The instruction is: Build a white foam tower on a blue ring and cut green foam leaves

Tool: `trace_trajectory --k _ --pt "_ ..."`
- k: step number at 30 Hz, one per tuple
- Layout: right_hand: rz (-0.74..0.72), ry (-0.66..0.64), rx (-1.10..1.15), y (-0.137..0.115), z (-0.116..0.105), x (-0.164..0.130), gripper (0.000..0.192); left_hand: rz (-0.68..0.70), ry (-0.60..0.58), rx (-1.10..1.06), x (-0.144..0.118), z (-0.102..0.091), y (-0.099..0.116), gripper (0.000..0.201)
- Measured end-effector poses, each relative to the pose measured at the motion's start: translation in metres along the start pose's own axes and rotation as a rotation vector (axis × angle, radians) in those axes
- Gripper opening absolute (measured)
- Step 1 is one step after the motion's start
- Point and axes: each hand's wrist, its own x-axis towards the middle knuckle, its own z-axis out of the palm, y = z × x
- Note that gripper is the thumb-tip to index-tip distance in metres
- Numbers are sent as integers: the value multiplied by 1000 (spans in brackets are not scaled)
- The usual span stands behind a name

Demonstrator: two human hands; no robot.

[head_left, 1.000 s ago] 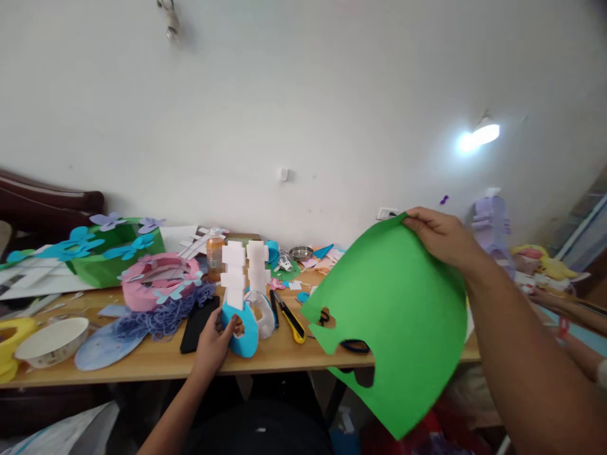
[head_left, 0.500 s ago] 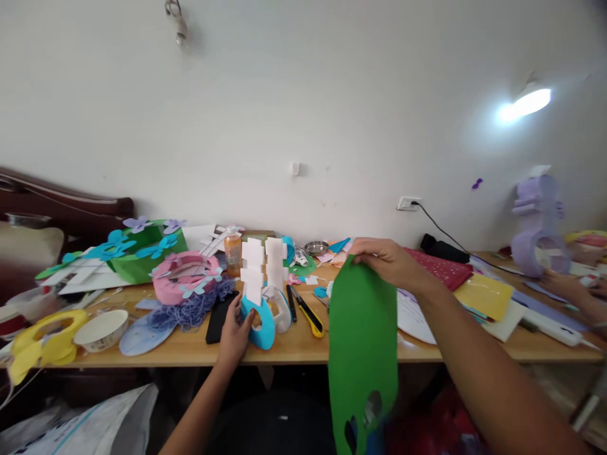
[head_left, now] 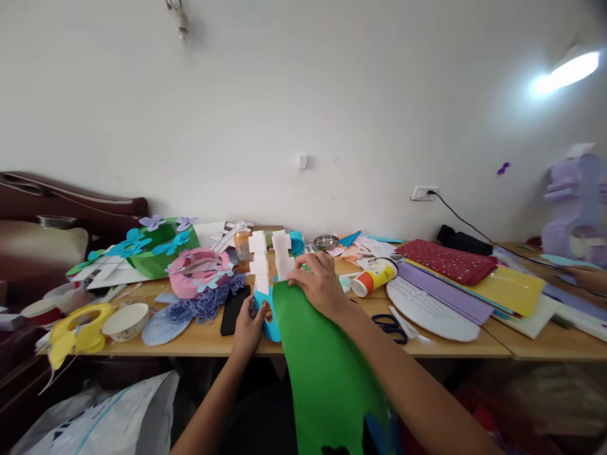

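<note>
The right hand (head_left: pixel 318 282) is closed on the top edge of a green foam sheet (head_left: pixel 322 366), fingers curled over the edge. The sheet hangs down from that grip, over the front edge of the desk (head_left: pixel 199 338) and below it.

The left hand (head_left: pixel 249 323), just to the left of the right hand, is wrapped around the blue foam base (head_left: pixel 265 313) of a small model standing at the desk's front edge. Two white block columns (head_left: pixel 270 253) rise from that base, directly above the left hand and touching the right hand's fingertips (contact appears light).

Left of the left hand lie a black phone (head_left: pixel 234 309), a blue-purple frilled piece (head_left: pixel 202 304) and a pink foam ring (head_left: pixel 198 272). Right of the right hand are a tipped paper cup (head_left: pixel 374 277), black-handled scissors (head_left: pixel 391 327) and stacked coloured sheets (head_left: pixel 474 278).
</note>
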Motion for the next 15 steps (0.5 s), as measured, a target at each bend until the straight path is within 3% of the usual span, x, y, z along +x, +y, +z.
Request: trace_trajectory --k 3,7,15 --pt "-22 -21 -35 -5 20 -1 20 8 39 -23 -3 4 5 53" --pt "23 -45 44 -14 25 -5 25 11 79 -60 -14 13 17 48" --pt "383 133 339 -58 6 -31 20 42 197 -153 -37 26 51 49"
